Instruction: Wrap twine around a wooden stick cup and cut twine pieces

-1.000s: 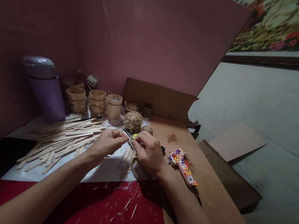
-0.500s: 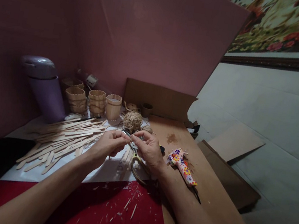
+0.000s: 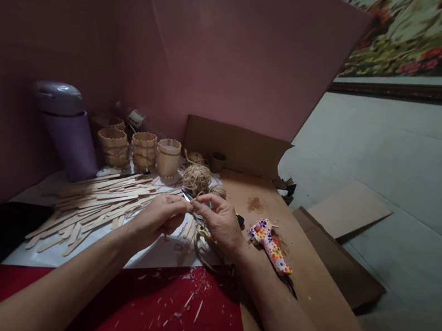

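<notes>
My left hand point(image 3: 161, 216) and my right hand point(image 3: 217, 222) meet fingertip to fingertip above the white paper, both pinched closed. What lies between the fingertips is too small to make out; it may be a bit of twine. Scissors point(image 3: 203, 250) with yellowish handles rest below and partly behind my right hand, their blade tips showing near my fingers. Just beyond the hands sits a ball of twine point(image 3: 196, 179), with a smaller ball point(image 3: 217, 190) beside it.
Wooden sticks point(image 3: 99, 204) are heaped at the left, before several wooden cups point(image 3: 168, 158) and a purple bottle point(image 3: 69, 134). A flowered glue gun point(image 3: 271, 244) lies on brown cardboard point(image 3: 310, 293) at the right. Shavings point(image 3: 189, 301) dot the red cloth point(image 3: 137, 310).
My fingertips have shifted slightly and the pinch of my right hand has turned a little. The scissors' handles show a bit differently below it.
</notes>
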Motion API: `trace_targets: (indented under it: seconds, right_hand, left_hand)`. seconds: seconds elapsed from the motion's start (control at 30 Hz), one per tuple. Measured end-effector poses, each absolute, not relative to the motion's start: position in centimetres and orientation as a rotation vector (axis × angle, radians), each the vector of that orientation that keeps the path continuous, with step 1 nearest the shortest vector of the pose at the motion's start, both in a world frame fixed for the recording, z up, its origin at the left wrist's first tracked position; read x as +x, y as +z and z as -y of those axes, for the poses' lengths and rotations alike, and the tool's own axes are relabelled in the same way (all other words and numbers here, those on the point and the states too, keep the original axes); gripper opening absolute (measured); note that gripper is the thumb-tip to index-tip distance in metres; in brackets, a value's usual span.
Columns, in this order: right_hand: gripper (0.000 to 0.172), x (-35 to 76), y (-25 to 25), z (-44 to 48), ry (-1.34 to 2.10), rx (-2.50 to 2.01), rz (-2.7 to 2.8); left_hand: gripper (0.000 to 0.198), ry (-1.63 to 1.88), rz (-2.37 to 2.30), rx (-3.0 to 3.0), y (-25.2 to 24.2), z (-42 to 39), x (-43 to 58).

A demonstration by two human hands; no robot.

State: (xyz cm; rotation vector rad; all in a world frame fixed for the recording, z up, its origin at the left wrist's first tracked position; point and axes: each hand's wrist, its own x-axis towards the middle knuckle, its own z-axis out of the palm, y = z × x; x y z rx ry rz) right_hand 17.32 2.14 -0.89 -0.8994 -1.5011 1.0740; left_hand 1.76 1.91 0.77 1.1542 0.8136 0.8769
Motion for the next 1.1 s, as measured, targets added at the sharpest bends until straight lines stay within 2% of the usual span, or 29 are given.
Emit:
trace_targets:
  seconds: [0.27,0.5,0.9,0.97,1.1]
  right_hand:
    - [0.035,17.7,-1.5,-2.2,1.023,-1.028,1.594]
    - [0.031,17.8,-1.0,-1.8,1.008,-1.018,1.729]
    - [0.031,18.1,-1.7,-2.5,0.923,-1.105,1.654]
    - [0.028,18.1,-1.5,-2.4,0.804,-1.13,1.7]
    - [0.02,18.0,-0.4,-1.5,0.237,-1.112,1.826]
  left_hand:
    - [0.019,0.998,-0.85,1.09,0.6,-2.1,1.6]
    - [0.018,1.02,-0.861,1.049,0.4,-2.1,1.8]
    - [0.02,0.969,-0.876,1.09,0.4,-2.3,1.6]
    - [0.022,0.974,-0.905,1.065,0.3,-2.5,1.6]
    - [0.022,1.01,-0.929,1.044,0.0,-2.8,1.4]
